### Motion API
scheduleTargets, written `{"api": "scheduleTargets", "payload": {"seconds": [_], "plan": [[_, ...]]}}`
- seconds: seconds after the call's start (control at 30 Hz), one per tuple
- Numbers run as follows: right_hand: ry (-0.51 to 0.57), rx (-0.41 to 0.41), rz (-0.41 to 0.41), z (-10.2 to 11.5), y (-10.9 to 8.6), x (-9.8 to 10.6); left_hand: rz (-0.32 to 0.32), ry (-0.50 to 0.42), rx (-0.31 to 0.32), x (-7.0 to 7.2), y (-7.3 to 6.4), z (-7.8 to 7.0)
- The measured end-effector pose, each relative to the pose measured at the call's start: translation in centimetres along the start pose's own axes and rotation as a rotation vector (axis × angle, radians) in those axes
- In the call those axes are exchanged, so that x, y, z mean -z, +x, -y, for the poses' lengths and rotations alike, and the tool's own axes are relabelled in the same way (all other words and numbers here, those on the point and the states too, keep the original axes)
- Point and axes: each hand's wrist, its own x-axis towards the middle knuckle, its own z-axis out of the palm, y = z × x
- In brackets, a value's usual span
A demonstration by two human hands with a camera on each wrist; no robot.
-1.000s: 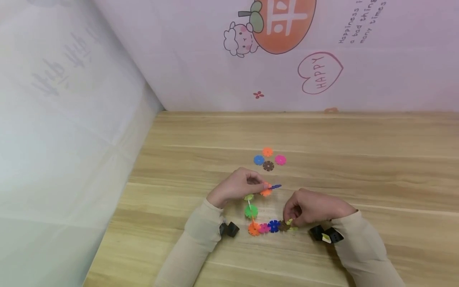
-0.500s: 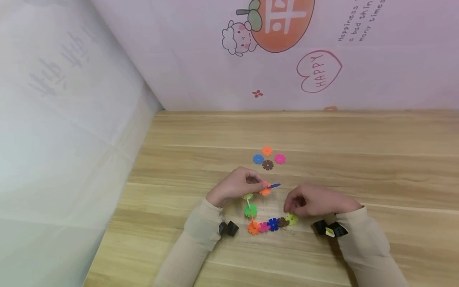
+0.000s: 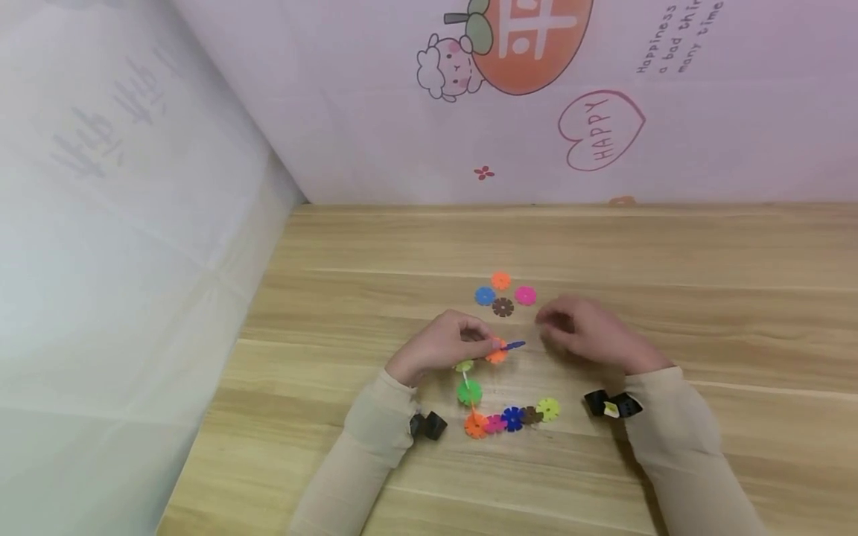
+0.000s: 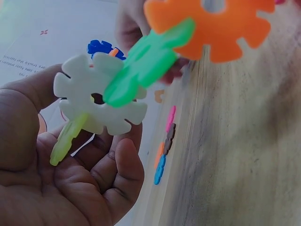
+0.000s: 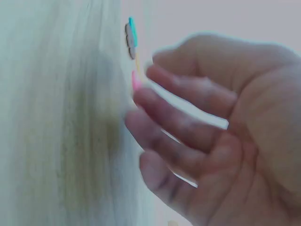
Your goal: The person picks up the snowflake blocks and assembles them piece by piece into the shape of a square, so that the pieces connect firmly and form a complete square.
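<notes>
A chain of slotted plastic snowflake discs bends round in front of the person. My left hand [image 3: 442, 344] pinches its far end at an orange disc [image 3: 497, 356], from which a dark blue disc [image 3: 515, 345] sticks out edge-on. In the left wrist view a white disc [image 4: 84, 89], a green disc [image 4: 146, 63] and a yellow-green disc [image 4: 68, 140] slot together by the palm. The near row ends at a yellow disc [image 3: 548, 409]. My right hand [image 3: 590, 335] holds nothing, its fingers loosely bent, close to a loose pink disc [image 3: 526, 295].
Beyond the left hand lie a loose orange disc [image 3: 500, 281], light blue disc [image 3: 485, 295] and brown disc [image 3: 503, 307], grouped with the pink one. The wooden table [image 3: 375, 253] meets a printed cloth [image 3: 375, 141] at the back.
My right hand has let go of the yellow disc at the row's end and moved away from the body, toward the loose discs. The left hand stays put with the chain.
</notes>
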Motion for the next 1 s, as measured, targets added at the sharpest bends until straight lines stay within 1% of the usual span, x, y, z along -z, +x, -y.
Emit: {"api": "scheduleTargets", "payload": {"seconds": [0.1, 0.23, 0.4, 0.6, 0.77, 1.0], "plan": [[-0.048, -0.007, -0.074, -0.3, 0.8, 0.0, 0.002, 0.024, -0.007, -0.1, 0.1, 0.1], [-0.092, 0.000, -0.103, -0.4, 1.6, 0.0, 0.008, 0.049, -0.021, -0.3, 0.3, 0.2], [-0.141, 0.014, -0.100, -0.4, 2.3, 0.0, 0.005, 0.042, -0.012, -0.3, 0.3, -0.1], [-0.174, 0.013, -0.099, -0.3, 2.9, -0.3, -0.001, 0.051, -0.002, 0.0, 0.2, -0.4], [-0.173, 0.026, -0.094, -0.3, 3.2, -0.5, -0.004, 0.037, 0.014, 0.2, 0.2, -0.3], [-0.168, 0.036, -0.090, -0.2, 3.9, -1.1, -0.005, 0.034, 0.012, 0.4, 0.1, -0.1]]}}
